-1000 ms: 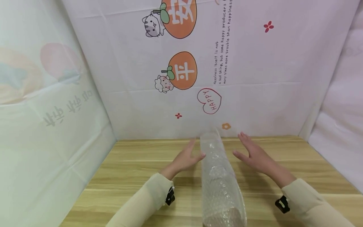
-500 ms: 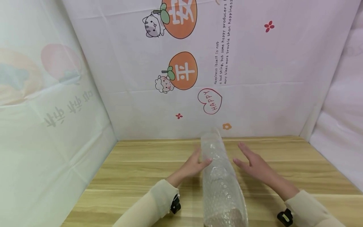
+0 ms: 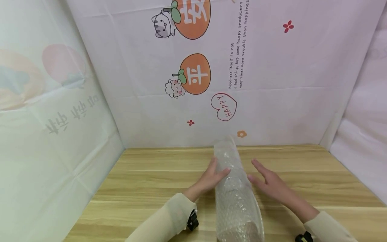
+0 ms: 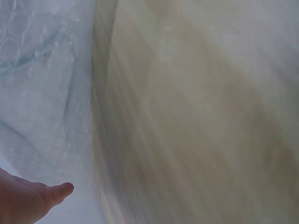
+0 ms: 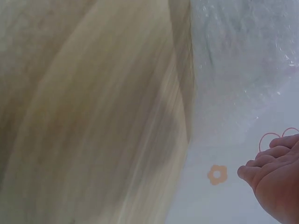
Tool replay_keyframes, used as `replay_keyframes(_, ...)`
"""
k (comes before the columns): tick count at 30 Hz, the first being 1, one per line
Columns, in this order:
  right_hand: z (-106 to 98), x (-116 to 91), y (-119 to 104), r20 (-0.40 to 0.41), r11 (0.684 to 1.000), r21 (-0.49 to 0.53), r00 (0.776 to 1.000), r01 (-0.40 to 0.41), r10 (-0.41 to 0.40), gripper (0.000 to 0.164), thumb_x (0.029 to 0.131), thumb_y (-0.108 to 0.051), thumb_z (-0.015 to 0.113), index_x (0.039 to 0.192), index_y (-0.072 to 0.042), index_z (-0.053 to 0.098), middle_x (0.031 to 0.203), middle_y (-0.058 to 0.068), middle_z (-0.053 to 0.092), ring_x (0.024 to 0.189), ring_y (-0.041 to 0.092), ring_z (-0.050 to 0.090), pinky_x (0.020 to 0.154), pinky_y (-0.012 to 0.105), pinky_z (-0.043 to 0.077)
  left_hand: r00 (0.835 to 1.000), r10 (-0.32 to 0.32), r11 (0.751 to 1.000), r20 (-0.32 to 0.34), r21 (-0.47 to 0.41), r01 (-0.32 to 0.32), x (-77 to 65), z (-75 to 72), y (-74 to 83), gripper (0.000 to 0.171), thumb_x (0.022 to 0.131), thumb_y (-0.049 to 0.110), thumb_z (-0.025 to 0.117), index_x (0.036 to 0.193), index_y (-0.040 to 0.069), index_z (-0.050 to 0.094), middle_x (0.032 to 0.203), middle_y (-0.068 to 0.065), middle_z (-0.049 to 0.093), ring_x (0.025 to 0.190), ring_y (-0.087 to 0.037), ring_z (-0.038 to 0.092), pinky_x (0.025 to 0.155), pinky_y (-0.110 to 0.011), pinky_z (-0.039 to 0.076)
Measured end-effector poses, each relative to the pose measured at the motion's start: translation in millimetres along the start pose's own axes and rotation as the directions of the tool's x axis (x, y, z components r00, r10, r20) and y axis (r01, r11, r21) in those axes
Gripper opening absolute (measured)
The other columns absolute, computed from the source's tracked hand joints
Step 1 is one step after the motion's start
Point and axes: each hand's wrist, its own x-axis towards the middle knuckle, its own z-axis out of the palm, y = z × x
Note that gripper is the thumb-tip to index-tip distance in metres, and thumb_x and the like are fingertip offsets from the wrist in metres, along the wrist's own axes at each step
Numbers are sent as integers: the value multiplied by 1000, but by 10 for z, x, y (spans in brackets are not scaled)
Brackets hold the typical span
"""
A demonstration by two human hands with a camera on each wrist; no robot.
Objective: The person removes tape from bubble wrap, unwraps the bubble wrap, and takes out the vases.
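A long roll of clear bubble wrap (image 3: 235, 201) lies lengthwise on the wooden table, running from the near edge toward the back wall. At its left side is my left hand (image 3: 208, 179), fingers extended along the roll and thumb over its upper surface. My right hand (image 3: 273, 186) is held to the right of the roll with fingers straight, its thumb tip right at the roll's edge. In the left wrist view, part of the left hand (image 4: 23, 198) overlaps the bubble wrap (image 4: 46, 107). The right wrist view has the right hand (image 5: 280, 182) below the wrap (image 5: 243, 60).
The wood-grain table (image 3: 145, 188) extends to both sides of the roll. A white printed cloth (image 3: 272, 101) hangs behind the table, with more white cloth (image 3: 39, 161) at the left and white cloth (image 3: 362, 144) at the right. Each wrist wears a black strap.
Both hands have come nearer to me along the roll. The left hand has also shifted right, bringing its thumb over the wrap. The roll has stayed almost in place.
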Motion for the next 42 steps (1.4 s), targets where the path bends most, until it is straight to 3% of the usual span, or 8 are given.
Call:
replay_keyframes(7, 55, -52, -36, 6, 999, 45, 1000, 9, -9, 64, 99, -26, 56, 146, 9, 32, 148, 29, 32, 130, 49, 36, 100, 62, 32, 1000, -26, 1000, -2, -15, 26, -10, 53, 5, 103, 89, 62, 55, 155, 0, 5, 160, -18, 2, 145, -28, 5, 115, -46, 12)
replay_keyframes(13, 89, -119, -99, 23, 995, 93, 999, -26, 24, 61, 100, -28, 53, 147, 6, 34, 147, 29, 35, 123, 53, 42, 95, 63, 38, 1000, -19, 998, -16, -57, 18, 8, 76, -12, 102, 89, 55, 60, 154, -2, 6, 160, -20, 5, 145, -32, 8, 114, -49, 14)
replay_keyframes(20, 134, -195, -127, 45, 988, 142, 998, -55, 49, 60, 99, -27, 54, 147, 5, 36, 143, 32, 38, 120, 56, 44, 94, 63, 40, 998, -56, 994, -18, -97, 54, 13, 124, -23, 98, 88, 48, 62, 155, 0, 7, 161, -17, 5, 145, -30, 8, 115, -47, 13)
replay_keyframes(31, 136, -261, -86, 61, 980, 190, 997, -51, 40, 56, 100, -24, 53, 146, 4, 37, 143, 31, 39, 124, 53, 41, 96, 62, 38, 999, -32, 995, 6, -93, 32, 20, 182, 2, 96, 90, 44, 58, 154, -2, 3, 160, -18, 2, 145, -29, 6, 115, -44, 11)
replay_keyframes(38, 172, -266, -42, 107, 963, 267, 994, -46, 17, 54, 103, -23, 49, 144, 10, 37, 145, 26, 40, 130, 46, 38, 100, 54, 34, 1000, -5, 995, 8, -98, 6, 37, 171, 0, 94, 91, 41, 57, 153, -4, 3, 160, -21, 1, 145, -31, 5, 115, -44, 11)
replay_keyframes(42, 185, -272, -54, 133, 949, 303, 990, -83, 44, 55, 102, -24, 50, 144, 10, 37, 143, 28, 41, 127, 46, 42, 98, 46, 42, 1000, -11, 995, 15, -96, 12, 32, 154, -10, 94, 91, 40, 57, 153, -4, 2, 160, -21, 1, 145, -32, 6, 115, -45, 11)
